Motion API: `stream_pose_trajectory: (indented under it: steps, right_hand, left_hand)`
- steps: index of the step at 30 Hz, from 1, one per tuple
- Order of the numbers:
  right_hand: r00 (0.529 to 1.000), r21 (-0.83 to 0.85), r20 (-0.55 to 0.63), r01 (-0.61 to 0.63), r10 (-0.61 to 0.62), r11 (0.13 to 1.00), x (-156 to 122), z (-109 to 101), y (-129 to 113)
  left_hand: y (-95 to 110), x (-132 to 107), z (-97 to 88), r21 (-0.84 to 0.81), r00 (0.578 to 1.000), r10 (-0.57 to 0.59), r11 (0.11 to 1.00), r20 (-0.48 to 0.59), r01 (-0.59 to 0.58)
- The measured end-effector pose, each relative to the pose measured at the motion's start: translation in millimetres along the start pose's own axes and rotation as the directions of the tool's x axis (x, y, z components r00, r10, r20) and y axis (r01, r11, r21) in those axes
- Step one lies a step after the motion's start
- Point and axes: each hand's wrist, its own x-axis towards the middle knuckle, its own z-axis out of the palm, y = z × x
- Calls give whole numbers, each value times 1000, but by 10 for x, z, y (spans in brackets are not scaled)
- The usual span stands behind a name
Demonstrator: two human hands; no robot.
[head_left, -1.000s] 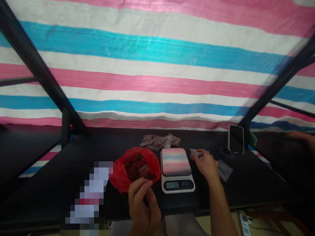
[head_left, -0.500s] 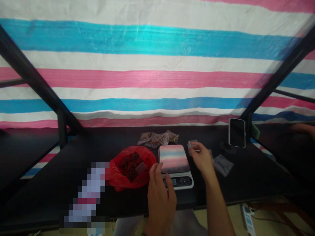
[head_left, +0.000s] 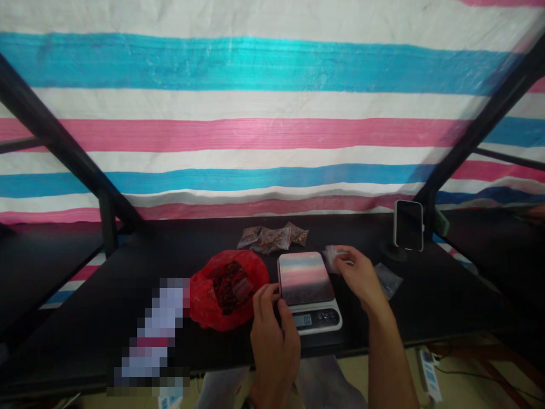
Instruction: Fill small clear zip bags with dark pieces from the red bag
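Note:
My left hand (head_left: 273, 341) grips the left edge of a digital kitchen scale (head_left: 306, 278), fingers on the pink-and-blue platform and thumb near the front. The scale's display is too small to read. My right hand (head_left: 357, 274) pinches a small clear plastic bag (head_left: 334, 258) to the right of the platform, above the tabletop. Left of the scale lies a red plastic bag (head_left: 225, 289), holding dark reddish dried pieces and a small clear packet. Behind the scale lie several small filled packets (head_left: 272, 238).
Another clear packet (head_left: 388, 280) lies beyond my right wrist. A phone on a round stand (head_left: 407, 226) stands at the back right of the black table (head_left: 204, 244). A pixelated object (head_left: 153, 335) lies at the left. A striped tarp (head_left: 238, 130) hangs behind dark frame bars; a forearm (head_left: 535, 211) shows at the far right.
My left hand has moved from above the red bag to the scale's left edge. The scale sits slightly further right. My right hand keeps the small clear bag.

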Motion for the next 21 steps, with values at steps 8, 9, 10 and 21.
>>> stream_pose_trajectory:
  steps: [8, 9, 10, 21]
  right_hand:
    - [868, 158, 461, 125, -185, 980, -428, 207, -619]
    - [803, 140, 567, 127, -184, 982, -495, 249, -663]
    - [742, 121, 645, 137, -183, 983, -555, 282, -696]
    - [742, -43, 625, 342, -243, 939, -632, 229, -726]
  left_hand:
    - [29, 137, -73, 5, 947, 315, 949, -66, -316]
    - [23, 151, -75, 34, 936, 347, 938, -54, -346]
    - [16, 163, -78, 55, 928, 369, 929, -40, -367]
    - [58, 237, -207, -108, 916, 398, 914, 47, -392]
